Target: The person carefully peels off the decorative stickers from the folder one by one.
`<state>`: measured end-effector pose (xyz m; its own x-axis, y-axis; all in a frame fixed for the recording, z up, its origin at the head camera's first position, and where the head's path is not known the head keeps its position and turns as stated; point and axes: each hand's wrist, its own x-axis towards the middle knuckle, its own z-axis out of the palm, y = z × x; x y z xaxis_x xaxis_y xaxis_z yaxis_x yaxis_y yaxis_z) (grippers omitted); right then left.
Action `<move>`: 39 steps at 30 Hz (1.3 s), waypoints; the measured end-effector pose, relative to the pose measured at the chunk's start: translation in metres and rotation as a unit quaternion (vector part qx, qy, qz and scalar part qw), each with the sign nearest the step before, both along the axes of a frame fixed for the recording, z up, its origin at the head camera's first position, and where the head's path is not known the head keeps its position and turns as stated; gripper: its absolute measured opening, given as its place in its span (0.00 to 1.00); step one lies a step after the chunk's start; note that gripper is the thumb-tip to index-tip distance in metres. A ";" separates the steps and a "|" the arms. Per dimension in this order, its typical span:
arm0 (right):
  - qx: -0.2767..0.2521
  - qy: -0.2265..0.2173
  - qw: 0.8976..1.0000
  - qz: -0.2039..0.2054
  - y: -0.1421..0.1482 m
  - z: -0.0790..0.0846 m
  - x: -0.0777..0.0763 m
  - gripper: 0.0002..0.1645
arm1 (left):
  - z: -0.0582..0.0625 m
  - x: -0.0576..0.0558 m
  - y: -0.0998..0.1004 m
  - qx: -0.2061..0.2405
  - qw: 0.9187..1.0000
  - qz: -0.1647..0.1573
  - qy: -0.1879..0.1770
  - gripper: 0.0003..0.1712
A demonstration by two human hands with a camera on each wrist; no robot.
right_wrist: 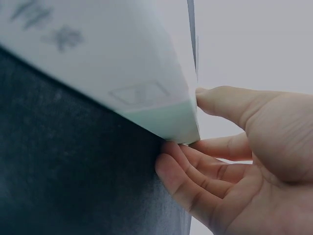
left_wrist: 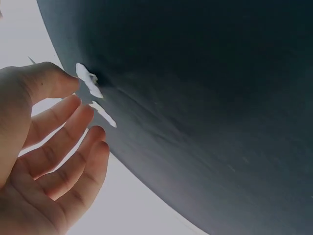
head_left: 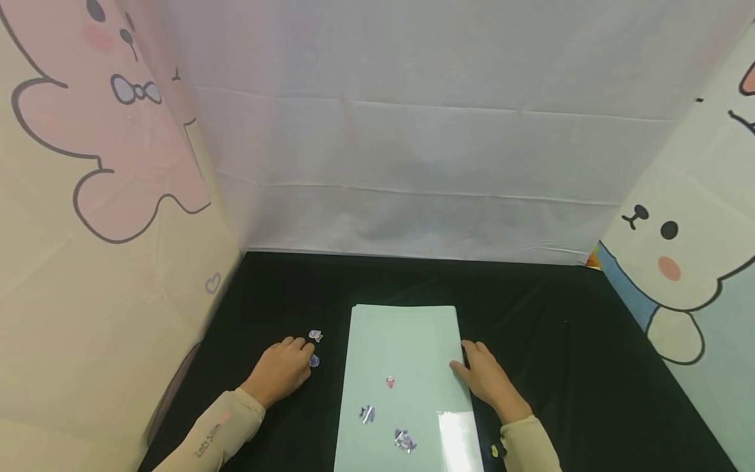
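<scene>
White cloth backdrop (head_left: pixel 413 131) behind a black-covered tabletop (head_left: pixel 566 347). Toward its near side, a pale green folder (head_left: pixel 415 387), gripped at the right edge between thumb and fingers of the right hand (head_left: pixel 491 380). Beside two small stickers (head_left: pixel 316 335), a loosely bent left hand (head_left: pixel 281 369), seemingly holding nothing. Folder probably light, stiffish, slick; best taken by opposite edges. Stickers likely creasable; pinch gently.

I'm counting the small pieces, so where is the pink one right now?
In the head view, the pink piece lies on the pale green board, left of the right hand and just above two silvery-purple pieces in the picture.
</scene>
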<state>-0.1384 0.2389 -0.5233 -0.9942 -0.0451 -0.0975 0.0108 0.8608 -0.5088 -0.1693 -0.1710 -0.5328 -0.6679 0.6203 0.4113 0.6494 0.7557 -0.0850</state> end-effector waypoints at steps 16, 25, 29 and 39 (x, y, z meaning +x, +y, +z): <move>-0.003 0.000 1.000 -0.008 0.000 0.001 0.000 0.36 | -0.004 -0.011 0.084 0.042 0.996 -0.041 -0.061 0.06; -0.001 0.000 1.000 -0.003 -0.001 -0.001 -0.001 0.35 | -0.009 -0.004 0.134 0.008 0.991 -0.045 -0.129 0.10; -0.003 0.001 1.000 -0.001 -0.002 -0.002 -0.002 0.35 | -0.009 0.000 0.142 0.009 0.987 -0.056 -0.148 0.09; -0.003 0.010 1.000 -0.003 -0.001 -0.001 0.000 0.35 | -0.008 0.005 0.144 0.004 0.983 -0.071 -0.167 0.05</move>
<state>-0.1386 0.2377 -0.5240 -0.9962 -0.0396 -0.0778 0.0061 0.8577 -0.5141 -0.1645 -0.0266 -0.5404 -0.6738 0.7145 0.1885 0.7388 0.6555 0.1565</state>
